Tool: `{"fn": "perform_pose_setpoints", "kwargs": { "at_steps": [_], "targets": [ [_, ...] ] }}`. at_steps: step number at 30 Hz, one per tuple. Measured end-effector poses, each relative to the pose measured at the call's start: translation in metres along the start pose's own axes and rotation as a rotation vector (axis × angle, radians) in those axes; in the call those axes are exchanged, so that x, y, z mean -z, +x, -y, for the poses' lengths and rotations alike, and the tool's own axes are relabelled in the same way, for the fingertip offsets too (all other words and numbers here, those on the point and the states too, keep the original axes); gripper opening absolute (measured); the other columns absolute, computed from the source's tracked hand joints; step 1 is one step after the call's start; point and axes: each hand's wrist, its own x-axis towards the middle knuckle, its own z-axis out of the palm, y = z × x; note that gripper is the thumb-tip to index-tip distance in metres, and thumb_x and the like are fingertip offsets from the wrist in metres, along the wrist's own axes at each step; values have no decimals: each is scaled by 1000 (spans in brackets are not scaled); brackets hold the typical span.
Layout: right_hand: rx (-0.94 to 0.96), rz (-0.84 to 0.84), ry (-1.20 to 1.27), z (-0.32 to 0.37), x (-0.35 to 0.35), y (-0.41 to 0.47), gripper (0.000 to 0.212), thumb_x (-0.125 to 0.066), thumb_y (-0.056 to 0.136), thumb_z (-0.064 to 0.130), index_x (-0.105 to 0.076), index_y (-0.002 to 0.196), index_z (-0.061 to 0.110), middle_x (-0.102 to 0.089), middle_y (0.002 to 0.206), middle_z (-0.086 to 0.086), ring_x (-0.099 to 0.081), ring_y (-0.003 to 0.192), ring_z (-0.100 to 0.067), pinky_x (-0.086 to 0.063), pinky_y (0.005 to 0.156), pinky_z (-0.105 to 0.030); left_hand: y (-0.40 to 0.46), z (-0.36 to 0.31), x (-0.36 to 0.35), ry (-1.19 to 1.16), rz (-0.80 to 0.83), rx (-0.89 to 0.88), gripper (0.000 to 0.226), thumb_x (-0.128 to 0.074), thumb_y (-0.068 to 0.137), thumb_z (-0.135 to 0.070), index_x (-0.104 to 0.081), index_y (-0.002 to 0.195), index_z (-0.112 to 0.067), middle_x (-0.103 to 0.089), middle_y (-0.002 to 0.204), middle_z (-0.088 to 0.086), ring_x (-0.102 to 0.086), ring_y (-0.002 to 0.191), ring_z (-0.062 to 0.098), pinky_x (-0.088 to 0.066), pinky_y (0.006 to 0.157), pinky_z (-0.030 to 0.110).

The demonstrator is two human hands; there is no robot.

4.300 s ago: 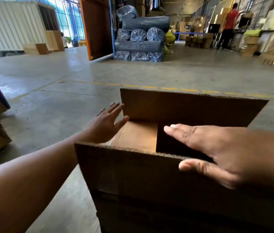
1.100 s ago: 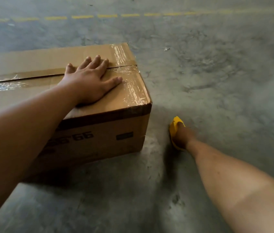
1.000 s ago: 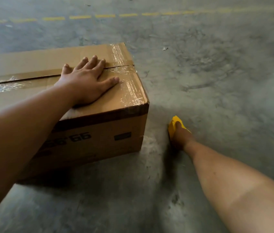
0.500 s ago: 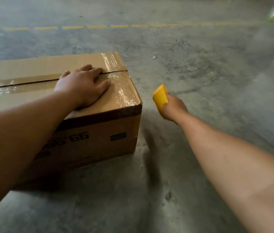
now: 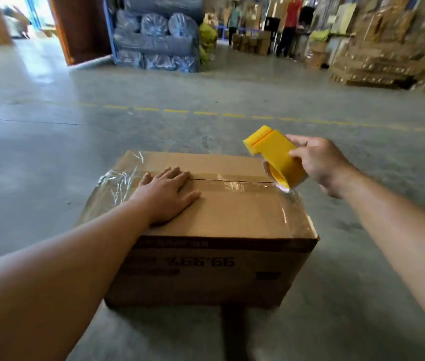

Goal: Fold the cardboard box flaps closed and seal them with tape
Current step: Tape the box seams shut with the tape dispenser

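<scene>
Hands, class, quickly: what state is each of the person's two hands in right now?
Left hand: open, palm flat on the taped brown cardboard box, holding nothing.
Right hand: closed around the yellow plastic tape dispenser.

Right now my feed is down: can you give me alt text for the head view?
A closed cardboard box sits on a concrete floor, its top seam partly taped. The left hand presses flat on the lid, and the right hand holds a yellow tape dispenser at the seam's right end. Warehouse stock and people are blurred behind.
</scene>
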Motion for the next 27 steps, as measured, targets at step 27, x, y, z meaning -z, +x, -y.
{"fn": "perform_pose_setpoints", "kwargs": {
  "at_steps": [27],
  "targets": [
    [148,527,-134,103,-210,-11,70,-84,69,40,-49,129,31,-56,120,5,-56,107,-16,-49,95,-37,-32,128,29,-1790,-10,455,44,-57,97,-41,-70,118,-5,-67,119,26,-63,108,35,-43,105,48]
  ]
}}
